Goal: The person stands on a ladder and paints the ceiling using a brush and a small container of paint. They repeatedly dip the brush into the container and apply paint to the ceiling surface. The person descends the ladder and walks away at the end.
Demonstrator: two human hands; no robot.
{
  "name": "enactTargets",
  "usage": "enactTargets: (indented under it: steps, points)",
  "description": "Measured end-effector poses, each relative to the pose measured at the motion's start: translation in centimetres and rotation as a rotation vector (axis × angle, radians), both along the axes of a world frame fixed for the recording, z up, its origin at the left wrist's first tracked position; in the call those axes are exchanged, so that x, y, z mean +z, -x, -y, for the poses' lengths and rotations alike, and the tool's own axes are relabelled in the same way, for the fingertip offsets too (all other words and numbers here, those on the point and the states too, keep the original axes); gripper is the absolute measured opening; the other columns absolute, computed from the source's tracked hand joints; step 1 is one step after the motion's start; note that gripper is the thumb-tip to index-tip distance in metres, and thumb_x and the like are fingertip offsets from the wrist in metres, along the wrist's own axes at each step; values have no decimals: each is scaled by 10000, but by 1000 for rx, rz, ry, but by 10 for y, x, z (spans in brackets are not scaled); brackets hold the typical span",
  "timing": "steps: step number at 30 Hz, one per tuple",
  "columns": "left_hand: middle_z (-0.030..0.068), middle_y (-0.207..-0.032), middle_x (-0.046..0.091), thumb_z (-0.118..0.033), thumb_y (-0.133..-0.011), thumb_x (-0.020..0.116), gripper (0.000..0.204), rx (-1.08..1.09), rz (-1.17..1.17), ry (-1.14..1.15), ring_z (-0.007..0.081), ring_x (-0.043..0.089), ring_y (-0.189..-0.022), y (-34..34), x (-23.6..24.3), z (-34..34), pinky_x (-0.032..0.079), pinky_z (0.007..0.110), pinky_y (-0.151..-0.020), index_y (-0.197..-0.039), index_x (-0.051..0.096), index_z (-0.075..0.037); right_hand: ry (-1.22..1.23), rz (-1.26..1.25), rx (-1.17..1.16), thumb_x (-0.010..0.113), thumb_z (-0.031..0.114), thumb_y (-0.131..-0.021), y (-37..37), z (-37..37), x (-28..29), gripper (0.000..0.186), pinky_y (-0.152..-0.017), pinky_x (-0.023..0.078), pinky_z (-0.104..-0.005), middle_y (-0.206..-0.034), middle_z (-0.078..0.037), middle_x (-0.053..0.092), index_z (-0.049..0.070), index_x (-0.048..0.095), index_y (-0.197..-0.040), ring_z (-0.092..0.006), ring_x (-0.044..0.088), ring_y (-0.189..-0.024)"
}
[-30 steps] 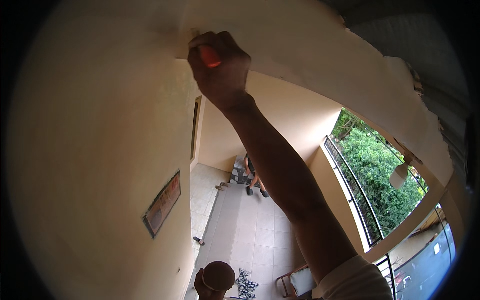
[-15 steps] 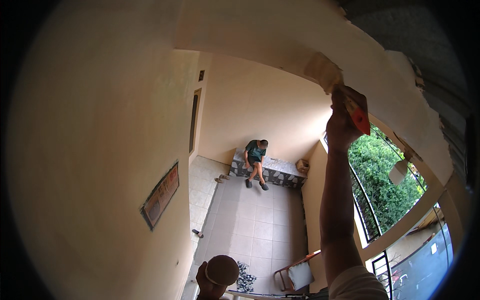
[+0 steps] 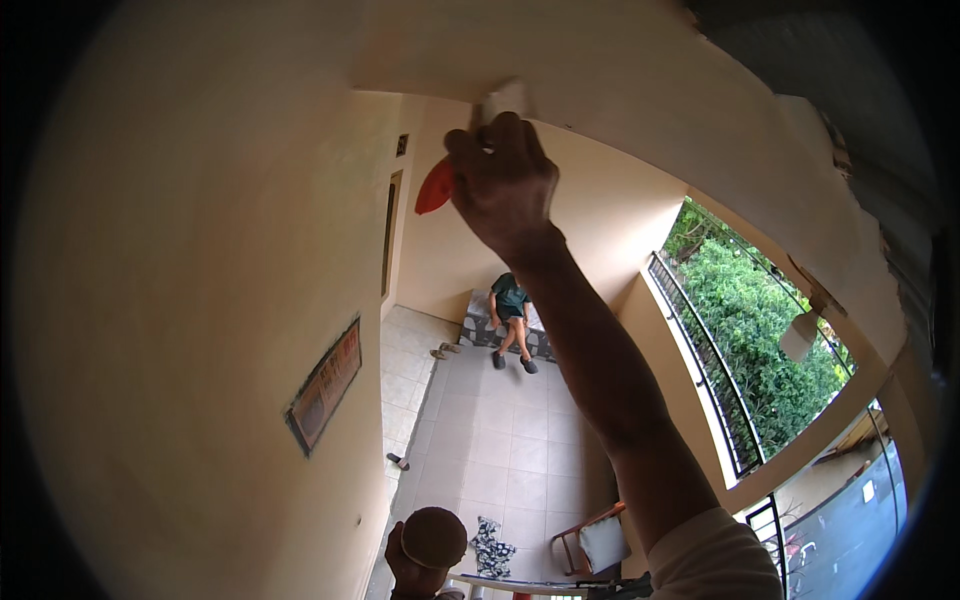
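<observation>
Checking twelve o'clock of my remote view, I find the right hand (image 3: 508,185) with its grip closed around a brush (image 3: 506,98), pale bristles upward, the red handle end (image 3: 435,188) jutting out toward nine o'clock. The bristles sit at the lower edge of the beam (image 3: 650,110); whether they touch I can't tell. I take it the arm is stretched because the beam is high. At six o'clock the left hand (image 3: 403,570) grips a round brown tub (image 3: 433,537) from its nine o'clock side, held low, I'd guess, to keep it handy and steady; its contents I can't make out. Farther out, a framed panel (image 3: 325,385) sits on the wall (image 3: 190,300) at eight o'clock, greenery (image 3: 755,330) fills three, a chair (image 3: 603,545) stands at five, and a seated person (image 3: 510,295) is near the centre, below the beam.
</observation>
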State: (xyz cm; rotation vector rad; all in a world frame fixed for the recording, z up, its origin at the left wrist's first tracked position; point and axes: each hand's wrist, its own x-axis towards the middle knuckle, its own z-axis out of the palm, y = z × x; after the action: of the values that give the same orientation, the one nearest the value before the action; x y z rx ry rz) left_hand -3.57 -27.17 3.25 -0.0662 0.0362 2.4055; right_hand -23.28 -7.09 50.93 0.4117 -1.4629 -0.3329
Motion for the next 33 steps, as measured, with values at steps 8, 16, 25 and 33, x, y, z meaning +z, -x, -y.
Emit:
enactTargets:
  steps: [8,16,25,33]
  points:
    - [154,-1215,666,-560,-964,443,572,-31,47,84,369,638,-1099,6,9,-7,530,558,-851,-1247,619,-95,427,8,656,716,-19,-868,-67,-97,11,106,-686,557,-263,-947,-57,696,24,682,-959,-122,673,-789]
    - [154,-1221,664,-555,-968,443,573,-31,89,117,368,633,-1111,4,14,-18,525,560,-876,-1250,617,-87,304,-309,30,729,-61,-846,-171,-146,23,122,-767,554,-316,-893,-57,679,23,699,-930,-175,671,-856]
    - [155,-1235,664,-535,-986,441,558,-23,143,73,365,619,-1163,2,25,-22,504,580,-952,-1255,623,-81,-105,-43,223,754,-52,-636,0,0,29,258,-538,491,-344,-727,-62,585,101,707,-839,-212,599,-620]
    - [152,-1205,679,-535,-987,442,554,56,158,40,360,645,-1118,11,32,-15,522,563,-933,-1246,631,-84,450,276,1083,777,37,-822,81,39,48,103,-620,549,-283,-816,-59,709,59,717,-903,-136,682,-739]
